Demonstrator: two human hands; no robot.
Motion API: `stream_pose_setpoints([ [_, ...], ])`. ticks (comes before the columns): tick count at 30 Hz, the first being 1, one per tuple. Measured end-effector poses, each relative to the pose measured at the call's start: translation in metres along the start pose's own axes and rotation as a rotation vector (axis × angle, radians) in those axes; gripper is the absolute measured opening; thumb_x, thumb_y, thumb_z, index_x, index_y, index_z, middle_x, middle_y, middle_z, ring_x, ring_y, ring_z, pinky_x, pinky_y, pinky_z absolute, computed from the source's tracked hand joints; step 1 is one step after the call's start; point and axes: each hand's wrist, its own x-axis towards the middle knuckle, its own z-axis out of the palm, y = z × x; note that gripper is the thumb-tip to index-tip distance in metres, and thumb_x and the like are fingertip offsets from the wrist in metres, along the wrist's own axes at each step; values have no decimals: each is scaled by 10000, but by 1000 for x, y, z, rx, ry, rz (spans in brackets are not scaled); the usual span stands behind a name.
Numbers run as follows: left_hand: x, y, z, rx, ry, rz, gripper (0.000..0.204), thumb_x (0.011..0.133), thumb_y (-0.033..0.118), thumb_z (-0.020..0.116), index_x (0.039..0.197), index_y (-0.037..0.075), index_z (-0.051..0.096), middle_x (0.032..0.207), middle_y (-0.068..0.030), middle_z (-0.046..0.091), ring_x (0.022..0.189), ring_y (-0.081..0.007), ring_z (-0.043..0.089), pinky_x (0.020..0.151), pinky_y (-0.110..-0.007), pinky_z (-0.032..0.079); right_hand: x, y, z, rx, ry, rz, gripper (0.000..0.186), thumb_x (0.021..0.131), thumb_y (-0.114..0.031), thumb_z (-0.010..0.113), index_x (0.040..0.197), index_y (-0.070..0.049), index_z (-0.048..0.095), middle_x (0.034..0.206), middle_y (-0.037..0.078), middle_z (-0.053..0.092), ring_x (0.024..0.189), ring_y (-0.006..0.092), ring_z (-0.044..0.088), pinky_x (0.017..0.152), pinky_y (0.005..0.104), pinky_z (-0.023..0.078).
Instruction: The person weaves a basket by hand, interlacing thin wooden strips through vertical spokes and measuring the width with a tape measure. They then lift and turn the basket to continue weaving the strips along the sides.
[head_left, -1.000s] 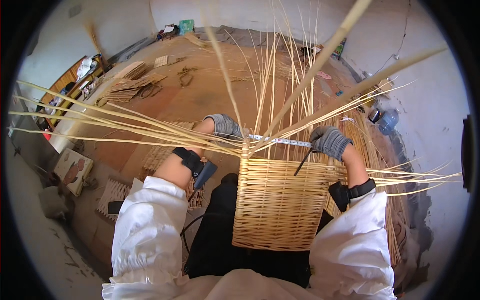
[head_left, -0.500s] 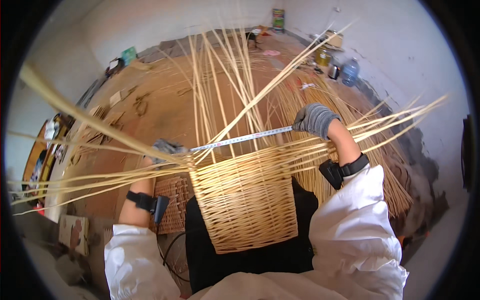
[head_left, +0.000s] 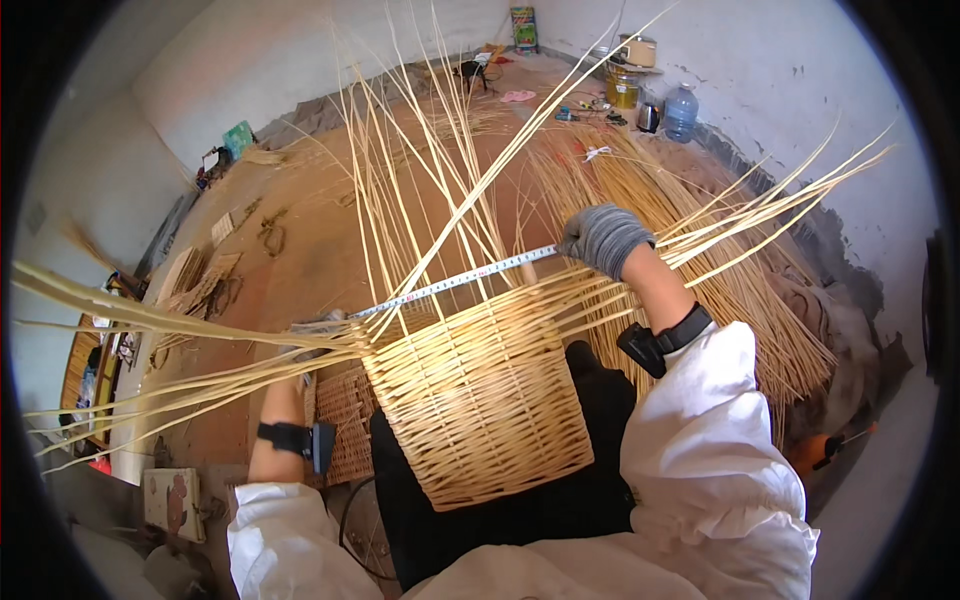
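Observation:
A half-woven wicker basket [head_left: 480,400] of pale rods leans upright against my dark-clad lap, with long loose rods fanning out from its upper rim to both sides and away from me. A white tape measure [head_left: 450,283] is stretched taut along that far rim, passing among the upright rods. My right hand [head_left: 607,240], in a grey knitted glove, is closed on the tape's right end, above the basket's right corner. At the left corner my gloved left hand [head_left: 318,333] is closed at the tape's other end; rods cover most of its fingers.
A large heap of loose rods [head_left: 690,260] lies on the floor at right. A flat brown woven panel [head_left: 345,420] is beside my left forearm. Farther off stand a blue water bottle [head_left: 681,112], a kettle [head_left: 649,118] and a yellow tin [head_left: 622,90] by the wall.
Both hands and the basket sit slightly farther left in the picture, and the background has shifted too. The tape stays stretched between my hands; its left end has dropped a little.

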Motion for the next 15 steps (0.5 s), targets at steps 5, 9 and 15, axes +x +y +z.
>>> stream_pose_setpoints([
  [5, -127, 73, 5, 943, -541, -169, 279, 820, 241, 385, 884, 88, 609, 904, -144, 596, 872, -278, 563, 775, -336, 434, -86, -39, 2, 108, 644, -152, 227, 721, -272, 572, 812, -64, 564, 710, 113, 575, 660, 275, 558, 600, 380, 446],
  [9, -166, 210, -7, 488, -724, -62, 268, 819, 286, 454, 885, 70, 600, 848, -118, 612, 839, -244, 573, 758, -296, 441, -150, 7, 80, 366, 526, -85, 310, 699, -308, 617, 875, -58, 562, 737, 130, 581, 672, 291, 560, 605, 373, 447],
  [15, -32, 276, 131, 94, 114, 277, 385, 857, 350, 376, 1054, 41, 492, 1060, -208, 517, 999, -336, 492, 835, -371, 393, -298, 46, 242, 439, 165, 565, 169, 776, -193, 565, 743, -28, 578, 663, 118, 507, 636, 238, 490, 584, 340, 394],
])
